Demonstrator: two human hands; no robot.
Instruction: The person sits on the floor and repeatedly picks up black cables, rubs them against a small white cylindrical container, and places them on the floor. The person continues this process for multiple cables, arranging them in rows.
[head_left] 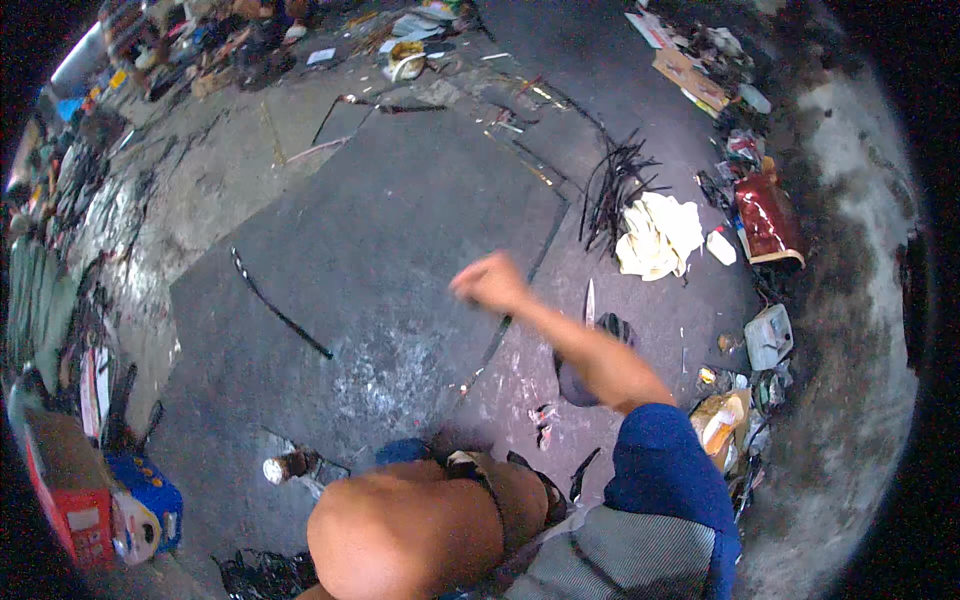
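Note:
My right hand point(492, 284) is raised over the right part of a large dark flat sheet point(400, 210) on the ground. Its fingers look curled together, and blur hides whether anything is in them. My left hand does not show. On the sheet, left of the hand, lies a thin curved black strip point(283, 318). Beyond the right forearm a pointed blade point(590, 300) sticks out beside a dark rounded object point(616, 328), partly covered by the arm. Farther right a heap of thin black strips point(615, 190) lies next to a crumpled cream cloth point(660, 236).
A bottle-like object with a white cap point(274, 470) lies left of my bent knee point(360, 535). Red point(75, 500) and blue point(150, 500) boxes stand at the lower left. A dark red bag-like item point(768, 215) and a clear plastic container point(768, 337) sit along the right; litter lines the far edge.

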